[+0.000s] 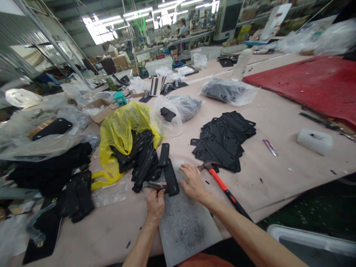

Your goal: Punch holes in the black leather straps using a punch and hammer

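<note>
My left hand (155, 204) is closed around a flat, dark metal tool (154, 185), whose exact kind I cannot make out. Its end meets a black strip (171, 178) lying on the worn grey board (185, 226). My right hand (193, 181) is over the board, to the right of that strip, fingers apart and holding nothing. Another black strip (164, 154) lies just beyond. Beside my right hand rests a claw hammer (219, 181) with a red and black handle. A heap of slotted black pieces (222, 141) lies farther right.
To the left, a yellow plastic bag (115, 128) spills more black strips (143, 159). Clear bags of dark pieces (226, 91) lie farther back. On the right are a pink-handled cutter (269, 147), a white roll (314, 141) and a red sheet (308, 83).
</note>
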Demonstrator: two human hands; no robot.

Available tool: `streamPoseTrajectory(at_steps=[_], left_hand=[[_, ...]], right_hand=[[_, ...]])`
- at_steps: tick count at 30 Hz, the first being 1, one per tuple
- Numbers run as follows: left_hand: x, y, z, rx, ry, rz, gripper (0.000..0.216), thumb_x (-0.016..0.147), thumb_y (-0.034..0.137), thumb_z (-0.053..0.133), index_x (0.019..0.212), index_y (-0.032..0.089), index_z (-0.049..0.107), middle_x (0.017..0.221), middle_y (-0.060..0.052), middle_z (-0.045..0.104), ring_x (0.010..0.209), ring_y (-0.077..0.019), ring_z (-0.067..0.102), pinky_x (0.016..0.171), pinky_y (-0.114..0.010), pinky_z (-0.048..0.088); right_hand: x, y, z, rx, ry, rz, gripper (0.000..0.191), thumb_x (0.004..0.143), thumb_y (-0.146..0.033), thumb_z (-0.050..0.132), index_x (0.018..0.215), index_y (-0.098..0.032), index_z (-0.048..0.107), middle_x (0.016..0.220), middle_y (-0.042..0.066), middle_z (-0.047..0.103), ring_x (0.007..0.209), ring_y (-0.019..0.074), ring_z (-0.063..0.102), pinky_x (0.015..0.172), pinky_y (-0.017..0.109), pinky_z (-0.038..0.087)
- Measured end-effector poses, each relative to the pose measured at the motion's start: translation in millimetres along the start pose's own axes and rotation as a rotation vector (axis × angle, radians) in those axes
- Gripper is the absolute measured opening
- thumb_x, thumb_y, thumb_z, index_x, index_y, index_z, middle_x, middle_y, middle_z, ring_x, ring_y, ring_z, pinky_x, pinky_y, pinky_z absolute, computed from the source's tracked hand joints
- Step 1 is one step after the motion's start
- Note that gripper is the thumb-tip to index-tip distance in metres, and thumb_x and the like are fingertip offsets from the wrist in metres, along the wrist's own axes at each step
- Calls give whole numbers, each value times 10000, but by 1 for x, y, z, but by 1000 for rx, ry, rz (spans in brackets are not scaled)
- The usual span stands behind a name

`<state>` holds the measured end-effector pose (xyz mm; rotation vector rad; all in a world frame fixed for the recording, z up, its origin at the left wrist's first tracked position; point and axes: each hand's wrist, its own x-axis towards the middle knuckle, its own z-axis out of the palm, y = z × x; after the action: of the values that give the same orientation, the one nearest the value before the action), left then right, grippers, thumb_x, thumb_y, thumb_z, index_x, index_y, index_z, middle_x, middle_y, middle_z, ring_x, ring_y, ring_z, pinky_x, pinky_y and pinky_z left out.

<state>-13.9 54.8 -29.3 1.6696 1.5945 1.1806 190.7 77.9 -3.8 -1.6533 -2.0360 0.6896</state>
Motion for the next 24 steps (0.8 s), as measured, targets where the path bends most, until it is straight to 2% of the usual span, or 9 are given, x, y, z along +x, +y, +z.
streamPoseTrajectory(at_steps=[4,7,10,12,14,16,19,21,24], left_hand=[[-1,-2,3,14,22,37,229,885,285,513,958,183,705,945,-71,742,930,-247,694,858,-401,569],[-2,-4,3,8,31,59,234,883,262,500,966,180,703,944,-75,743,907,-246,702,820,-392,584],[-3,-6,2,-1,41,76,233,878,253,502,971,181,703,943,-77,745,894,-251,707,793,-389,593],[-3,-6,2,-7,51,80,230,876,251,505,965,181,705,937,-78,746,895,-255,708,789,-392,595],[-4,-6,2,-21,43,70,236,880,244,495,970,177,703,937,-80,746,892,-252,710,790,-391,595],[-5,-5,2,-45,28,52,245,888,240,485,982,172,701,947,-86,745,893,-248,709,791,-387,596],[-7,-6,2,-80,20,40,254,897,252,483,994,166,702,959,-95,742,910,-247,706,810,-387,595],[-8,-8,2,-94,28,35,256,897,254,485,998,168,705,967,-96,742,917,-246,706,814,-381,598],[-9,-11,4,-103,37,31,250,894,246,493,1001,180,709,980,-92,746,906,-241,713,792,-361,609]], right_hand=[[46,-7,-4,-84,7,190,426,877,-371,571,1251,-170,597,1378,121,524,1274,260,423,1078,394,247],[79,-25,4,-111,-8,252,422,815,-464,638,1087,-145,688,1200,167,625,1168,323,496,1004,437,309],[98,-43,16,-131,1,330,367,745,-426,696,969,-136,719,1124,185,653,1137,361,515,946,446,349],[105,-46,20,-128,7,387,286,783,-366,642,958,-154,720,1078,163,679,1090,334,561,888,404,391],[109,-37,14,-124,14,444,263,845,-318,547,968,-156,712,1010,144,702,990,284,620,806,346,424],[112,-16,-5,-130,21,481,265,869,-293,501,950,-148,707,948,126,714,883,235,653,727,292,435],[109,23,-58,-176,54,502,218,856,-281,527,909,-160,700,897,94,714,824,203,660,677,257,434],[105,44,-99,-251,126,549,246,860,-274,527,974,-122,684,929,148,700,872,253,658,704,300,444],[99,54,-141,-408,349,596,474,888,-267,500,1293,-22,507,1209,306,572,1128,385,552,864,459,417]])
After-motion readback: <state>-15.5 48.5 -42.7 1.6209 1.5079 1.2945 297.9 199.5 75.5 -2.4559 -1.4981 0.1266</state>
